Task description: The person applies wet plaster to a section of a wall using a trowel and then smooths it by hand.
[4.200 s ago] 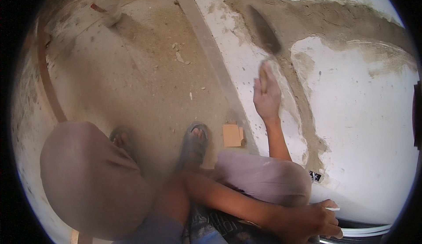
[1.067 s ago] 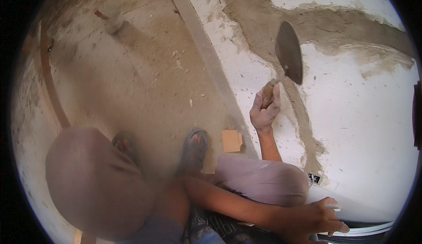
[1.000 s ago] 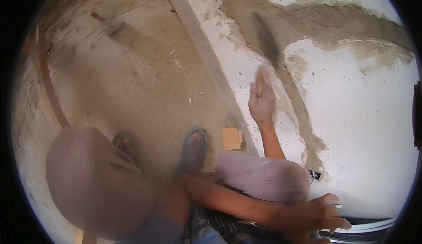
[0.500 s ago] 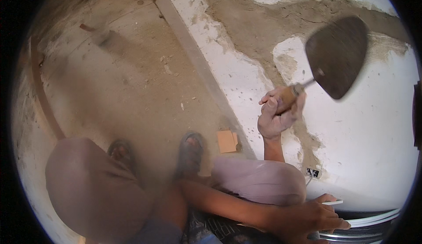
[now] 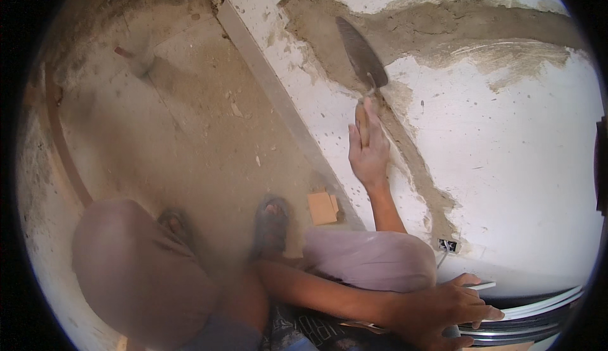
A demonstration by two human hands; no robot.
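Note:
My right hand [image 5: 370, 151] is closed round the wooden handle of a pointed trowel [image 5: 362, 50]. The blade is turned nearly edge-on and lies against or close over the grey-brown mortar [image 5: 411, 31] that fills a branching channel in the white wall [image 5: 506, 142]; contact cannot be made out. My left arm crosses in front of me to the lower right. There my left hand [image 5: 449, 307] has its fingers spread over dark, curved, white-edged strips [image 5: 538, 310]. A short white piece [image 5: 484, 286] shows beside its fingers; whether they touch it is unclear.
An electrical box [image 5: 448, 245] with wires sits at the channel's lower end. A skirting edge [image 5: 272, 79] divides wall from dusty floor [image 5: 209, 98]. A small tan cardboard piece [image 5: 323, 207] lies near my sandalled foot [image 5: 272, 224]. My knees are bent in front of me.
My right hand has brought the trowel left from over the white wall to the mortar and turned its broad blade nearly edge-on. My left hand has barely moved.

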